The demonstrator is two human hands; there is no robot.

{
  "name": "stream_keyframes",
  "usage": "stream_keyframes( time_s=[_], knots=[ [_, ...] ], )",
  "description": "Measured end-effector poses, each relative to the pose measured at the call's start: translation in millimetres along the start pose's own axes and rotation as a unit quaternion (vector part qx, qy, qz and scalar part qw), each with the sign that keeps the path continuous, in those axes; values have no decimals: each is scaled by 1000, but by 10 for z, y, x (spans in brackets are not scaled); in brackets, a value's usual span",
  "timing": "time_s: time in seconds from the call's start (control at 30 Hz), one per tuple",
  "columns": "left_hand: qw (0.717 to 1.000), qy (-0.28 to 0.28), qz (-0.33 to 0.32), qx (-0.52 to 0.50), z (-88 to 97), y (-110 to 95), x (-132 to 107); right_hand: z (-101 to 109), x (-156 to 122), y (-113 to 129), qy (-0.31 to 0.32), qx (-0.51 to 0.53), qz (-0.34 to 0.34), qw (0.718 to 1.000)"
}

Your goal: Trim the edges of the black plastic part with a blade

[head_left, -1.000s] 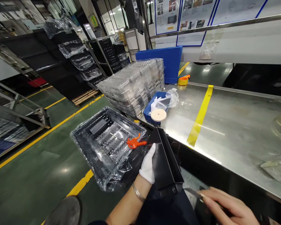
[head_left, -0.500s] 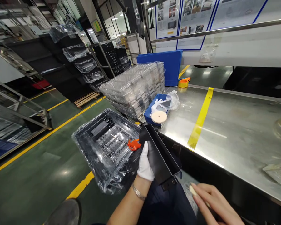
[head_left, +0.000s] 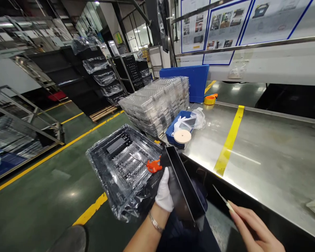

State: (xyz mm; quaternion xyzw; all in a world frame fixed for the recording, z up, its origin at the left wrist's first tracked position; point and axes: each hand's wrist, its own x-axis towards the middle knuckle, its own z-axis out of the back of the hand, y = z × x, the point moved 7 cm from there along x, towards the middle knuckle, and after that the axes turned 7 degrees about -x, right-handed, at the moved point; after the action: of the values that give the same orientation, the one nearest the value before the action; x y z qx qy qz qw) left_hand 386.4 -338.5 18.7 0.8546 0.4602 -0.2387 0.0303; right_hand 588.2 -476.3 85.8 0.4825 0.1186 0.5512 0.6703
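While the left hand (head_left: 165, 194) clasps the black channel (head_left: 186, 182), the right hand (head_left: 254, 224) pinches a thin tool (head_left: 222, 196) to the channel's right — a loose pinch could scratch it.

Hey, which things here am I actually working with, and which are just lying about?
In use:
- black channel part, held by the gloved left hand
- thin pale-handled tool, in the bare right hand

Apparently just lying about:
- orange air gun, unheld
- blue bin
- pale disc
- yellow tape roll
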Motion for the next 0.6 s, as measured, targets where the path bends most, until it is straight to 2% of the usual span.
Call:
stream_keyframes(
  time_s=[0.07, 0.17, 0.3, 0.43, 0.5, 0.6],
  knots=[
    [999, 16, 11, 28, 30, 75, -26, -49, 70, -100, 5, 18, -44, 999],
    [995, 46, 61, 60, 32, 300, -92, -187, 212, -51, -8, 54, -74, 996],
    [984, 81, 110, 118, -19, 557, -192, -401, 416, 216, -31, 74, -38, 996],
    [977, 70, 115, 166, -128, 550, -278, -465, 492, 479, -34, 84, 9, 996],
    [972, 42, 160, 164, -163, 529, -338, -467, 485, 611, 5, 83, 33, 996],
    [957, 33, 238, 162, -234, 507, -428, -432, 469, 760, 116, 82, 64, 988]
  ],
)
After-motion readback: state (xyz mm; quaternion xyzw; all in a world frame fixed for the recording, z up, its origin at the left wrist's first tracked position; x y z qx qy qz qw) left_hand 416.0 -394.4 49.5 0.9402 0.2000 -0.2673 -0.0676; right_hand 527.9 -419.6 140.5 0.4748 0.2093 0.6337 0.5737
